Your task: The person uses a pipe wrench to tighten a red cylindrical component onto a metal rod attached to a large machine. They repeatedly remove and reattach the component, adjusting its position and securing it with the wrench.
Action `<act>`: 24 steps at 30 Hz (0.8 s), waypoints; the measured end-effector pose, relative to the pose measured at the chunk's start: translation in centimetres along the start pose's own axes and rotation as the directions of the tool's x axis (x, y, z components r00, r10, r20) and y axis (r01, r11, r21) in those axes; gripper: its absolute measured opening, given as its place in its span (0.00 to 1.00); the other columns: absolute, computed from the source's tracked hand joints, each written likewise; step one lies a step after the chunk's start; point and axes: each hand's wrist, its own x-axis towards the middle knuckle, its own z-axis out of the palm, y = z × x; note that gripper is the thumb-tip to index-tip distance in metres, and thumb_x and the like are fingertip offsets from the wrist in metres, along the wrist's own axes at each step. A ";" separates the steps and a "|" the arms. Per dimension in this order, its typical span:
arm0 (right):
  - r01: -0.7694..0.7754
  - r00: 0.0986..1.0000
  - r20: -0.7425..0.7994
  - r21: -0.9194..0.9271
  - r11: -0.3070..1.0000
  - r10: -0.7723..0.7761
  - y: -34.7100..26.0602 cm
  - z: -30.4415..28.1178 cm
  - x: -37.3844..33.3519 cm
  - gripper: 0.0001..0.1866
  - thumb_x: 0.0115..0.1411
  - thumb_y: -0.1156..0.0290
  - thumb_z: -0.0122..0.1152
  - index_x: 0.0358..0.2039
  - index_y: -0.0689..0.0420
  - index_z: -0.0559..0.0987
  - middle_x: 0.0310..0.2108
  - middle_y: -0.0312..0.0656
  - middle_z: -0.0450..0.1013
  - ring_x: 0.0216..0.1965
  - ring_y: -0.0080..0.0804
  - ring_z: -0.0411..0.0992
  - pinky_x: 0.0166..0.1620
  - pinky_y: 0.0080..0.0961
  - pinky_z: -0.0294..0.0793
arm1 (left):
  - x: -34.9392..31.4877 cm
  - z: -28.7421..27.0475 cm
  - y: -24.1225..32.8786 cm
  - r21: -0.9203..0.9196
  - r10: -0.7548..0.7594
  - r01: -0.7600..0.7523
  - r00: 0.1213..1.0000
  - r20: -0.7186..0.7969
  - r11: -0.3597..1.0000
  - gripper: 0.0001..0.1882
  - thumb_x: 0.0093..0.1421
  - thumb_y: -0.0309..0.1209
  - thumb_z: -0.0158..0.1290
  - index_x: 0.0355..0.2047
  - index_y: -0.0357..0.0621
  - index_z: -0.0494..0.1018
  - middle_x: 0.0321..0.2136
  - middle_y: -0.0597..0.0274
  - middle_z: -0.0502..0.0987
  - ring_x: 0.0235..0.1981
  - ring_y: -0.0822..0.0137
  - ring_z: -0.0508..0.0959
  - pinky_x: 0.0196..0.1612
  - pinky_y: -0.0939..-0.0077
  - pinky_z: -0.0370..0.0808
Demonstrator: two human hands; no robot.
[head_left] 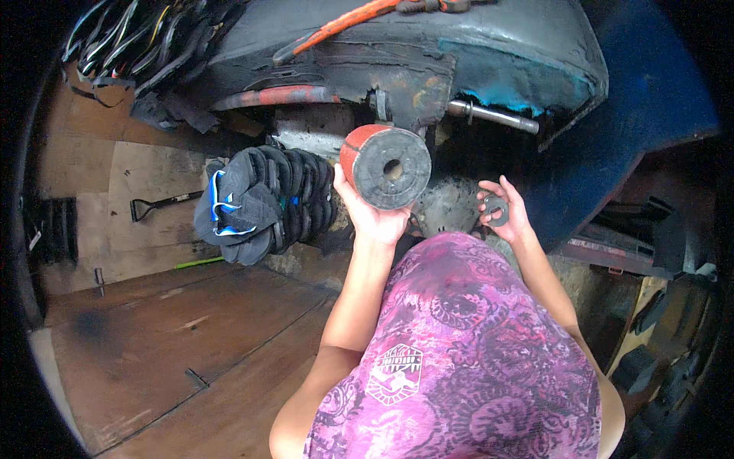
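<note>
My left hand (376, 223) grips a thick drum-shaped wheel (411, 180) from below and its left side. A red, sandpaper-like band wraps round the wheel's side, and its grey end face has a round hole in the middle. To the right, a small dark ring (500, 203) sits in my right hand (518, 220), its fingers curled round it. Above and between my hands, a bare metal shaft (508, 119) juts out rightward from under a dark machine housing (527, 65). The wheel is apart from the shaft.
At my left hangs or lies a bundle of black flip-flop soles (267, 203), some with blue straps. An orange strap-like piece (344, 24) rests on the housing. A blue panel (650, 84) stands at the right. Brown boards (176, 344) spread at the lower left.
</note>
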 end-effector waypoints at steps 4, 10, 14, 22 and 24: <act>-0.027 1.000 0.002 -0.055 0.998 0.027 0.5 -0.1 -0.6 0.26 0.63 0.45 0.52 0.46 0.56 0.76 0.33 0.39 0.71 0.28 0.26 0.68 0.25 0.21 0.66 | 0.0 -0.6 -0.6 -0.030 -0.031 0.030 0.999 -0.019 0.999 0.28 0.60 0.57 0.45 0.53 0.53 0.71 0.52 0.60 0.74 0.51 0.55 0.76 0.53 0.48 0.75; -0.021 1.000 -0.002 -0.110 0.994 0.021 0.9 -0.7 -0.8 0.27 0.62 0.45 0.53 0.49 0.55 0.75 0.34 0.39 0.71 0.29 0.25 0.68 0.25 0.21 0.67 | 0.4 -0.7 -2.3 -0.011 -0.064 0.063 0.987 -0.146 0.998 0.28 0.57 0.61 0.45 0.49 0.60 0.73 0.48 0.66 0.76 0.49 0.57 0.76 0.46 0.51 0.77; 0.001 1.000 -0.003 -0.098 0.995 -0.001 0.5 -1.1 -1.4 0.27 0.63 0.45 0.51 0.49 0.56 0.74 0.34 0.40 0.71 0.29 0.26 0.68 0.25 0.20 0.67 | 0.6 -0.9 -3.4 0.026 -0.109 0.113 0.985 -0.132 0.993 0.27 0.56 0.61 0.45 0.48 0.61 0.73 0.49 0.66 0.76 0.49 0.58 0.76 0.46 0.51 0.77; 0.132 0.991 0.040 -0.268 0.954 -0.126 -1.4 0.2 -3.9 0.29 0.65 0.46 0.50 0.54 0.58 0.72 0.37 0.38 0.70 0.29 0.22 0.66 0.25 0.18 0.66 | 1.6 -2.0 -5.9 0.072 -0.238 0.251 0.958 -0.157 0.965 0.34 0.59 0.65 0.40 0.54 0.56 0.70 0.50 0.62 0.74 0.50 0.56 0.75 0.51 0.52 0.74; 0.205 0.979 0.082 -0.382 0.901 -0.188 -2.1 1.0 -4.9 0.29 0.66 0.48 0.51 0.56 0.58 0.71 0.38 0.37 0.70 0.29 0.21 0.66 0.25 0.16 0.66 | 2.0 -2.2 -6.3 0.103 -0.269 0.281 0.956 -0.117 0.954 0.34 0.58 0.64 0.42 0.55 0.55 0.69 0.51 0.58 0.74 0.51 0.54 0.74 0.52 0.49 0.73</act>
